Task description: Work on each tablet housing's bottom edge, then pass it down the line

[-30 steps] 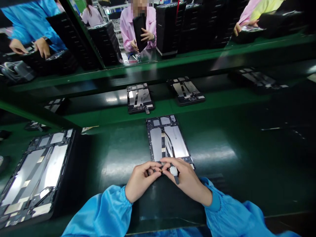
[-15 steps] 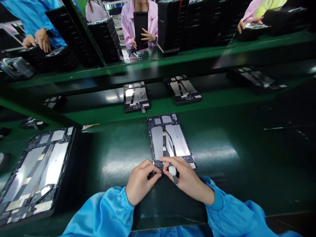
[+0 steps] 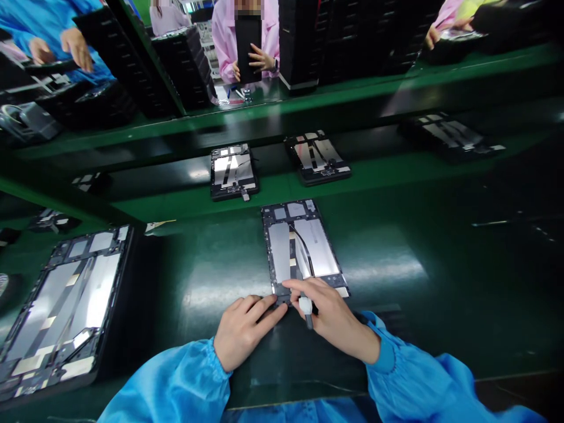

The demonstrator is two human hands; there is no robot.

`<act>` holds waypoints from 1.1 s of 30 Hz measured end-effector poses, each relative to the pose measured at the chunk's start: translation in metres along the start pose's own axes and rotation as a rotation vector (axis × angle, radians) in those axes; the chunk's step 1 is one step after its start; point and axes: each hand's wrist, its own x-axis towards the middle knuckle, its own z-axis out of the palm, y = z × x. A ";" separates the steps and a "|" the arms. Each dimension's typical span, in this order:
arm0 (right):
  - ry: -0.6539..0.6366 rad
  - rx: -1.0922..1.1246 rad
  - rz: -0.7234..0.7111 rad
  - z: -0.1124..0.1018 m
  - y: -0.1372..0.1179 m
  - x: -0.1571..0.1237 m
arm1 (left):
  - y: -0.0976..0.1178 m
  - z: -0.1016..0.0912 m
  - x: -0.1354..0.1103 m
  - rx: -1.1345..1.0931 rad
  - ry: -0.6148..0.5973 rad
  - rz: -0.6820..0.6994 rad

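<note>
An opened tablet (image 3: 317, 247) lies on the green bench in front of me, its silver inside facing up, with a dark cable curving down its middle. My left hand (image 3: 247, 329) rests at its near left corner, fingers stretched out and the fingertips touching the frame's edge. Over the near edge, my right hand (image 3: 328, 311) is closed around a small white-and-grey piece (image 3: 305, 305) whose dark end sticks out below the fingers. I cannot tell whether that piece is a cable end or a tool. The right index finger points left across the tablet's lower part.
A larger-looking opened tablet (image 3: 66, 311) sits raised at the left. Further opened tablets (image 3: 234, 171) lie along the strip behind. On the far shelf stand tall black stacks (image 3: 299, 47). A person in pink (image 3: 222, 41) holds a black panel; a person in blue works at the left.
My left hand has gone from a pinch at the near edge to stretched fingers, shifting slightly left. The right hand has barely moved. The tablets on the strip behind have slid slightly left.
</note>
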 end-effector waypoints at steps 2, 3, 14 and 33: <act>-0.014 0.003 0.011 0.000 0.001 0.000 | -0.002 0.000 0.001 0.017 -0.014 0.024; -0.021 0.002 0.015 -0.001 0.001 0.000 | -0.003 0.000 0.001 0.027 -0.019 0.035; 0.064 0.240 0.150 -0.023 -0.008 -0.016 | 0.009 0.009 0.003 0.050 -0.022 -0.059; 0.128 0.274 0.323 -0.026 0.003 -0.035 | 0.005 0.013 -0.003 -0.018 -0.009 -0.080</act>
